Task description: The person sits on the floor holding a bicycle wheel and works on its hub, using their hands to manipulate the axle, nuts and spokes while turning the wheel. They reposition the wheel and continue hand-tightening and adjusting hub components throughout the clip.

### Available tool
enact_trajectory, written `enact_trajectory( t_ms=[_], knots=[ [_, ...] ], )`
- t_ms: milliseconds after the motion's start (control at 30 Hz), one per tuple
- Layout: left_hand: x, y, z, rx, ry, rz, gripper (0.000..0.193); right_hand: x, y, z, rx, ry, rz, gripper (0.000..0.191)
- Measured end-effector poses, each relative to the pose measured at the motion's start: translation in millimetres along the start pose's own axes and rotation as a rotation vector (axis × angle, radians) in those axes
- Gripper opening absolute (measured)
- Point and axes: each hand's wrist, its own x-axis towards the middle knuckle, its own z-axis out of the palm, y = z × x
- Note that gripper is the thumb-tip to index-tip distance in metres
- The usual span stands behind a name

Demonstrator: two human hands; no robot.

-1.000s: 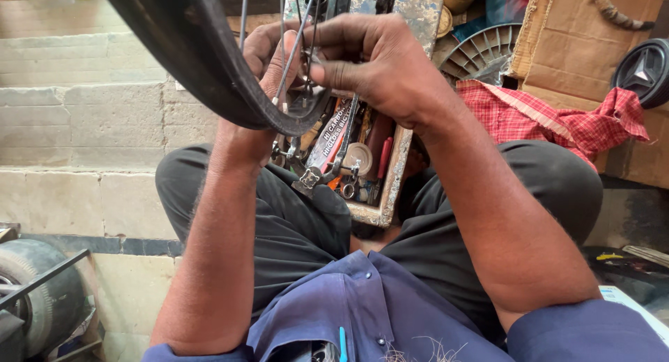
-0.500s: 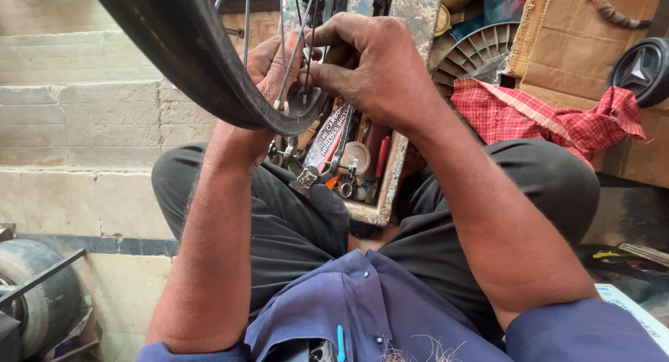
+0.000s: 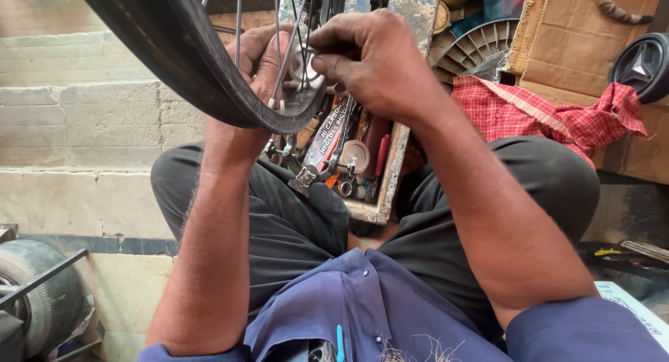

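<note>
A bicycle wheel with a black tyre (image 3: 174, 48) and thin metal spokes (image 3: 287, 48) hangs in front of me at the top of the head view. My left hand (image 3: 261, 59) reaches behind the rim and spokes and steadies the wheel from the far side. My right hand (image 3: 373, 62) is closed over the spokes just inside the rim, its fingers pinched on a small metal tool that is mostly hidden. Both hands meet at the same spot on the rim. My knees in dark trousers (image 3: 293, 222) frame the wheel from below.
A worn wooden toolbox (image 3: 390, 174) full of wrenches and small parts sits between my legs under the wheel. Stone steps (image 3: 77, 118) lie to the left, a red checked cloth (image 3: 543, 118) and cardboard boxes (image 3: 571, 34) to the right. A tyre (image 3: 35, 306) rests bottom left.
The wheel and both hands have shifted slightly upward and leftward in view. My right hand keeps its pinch on the spokes, with its fingers a little more curled.
</note>
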Motion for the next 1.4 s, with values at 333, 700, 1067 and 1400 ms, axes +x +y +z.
enact_trajectory(
  t_ms=[333, 700, 1067, 1400],
  knots=[
    [0, 14, -10, 0.159, -0.129, 0.112, 0.029, 0, 12, -22, 0.157, -0.117, 0.216, 0.061],
    [5, 13, -11, -0.005, -0.2, 0.087, 0.038, 9, 2, -3, 0.018, -0.037, 0.155, 0.037],
    [6, 38, -22, 0.457, -0.095, 0.378, 0.028, 7, -14, -13, -0.025, -0.265, 0.01, 0.033],
    [15, 51, -26, 0.25, -0.36, 0.353, 0.029, 10, 0, -2, 0.077, -0.071, 0.229, 0.031]
  ],
)
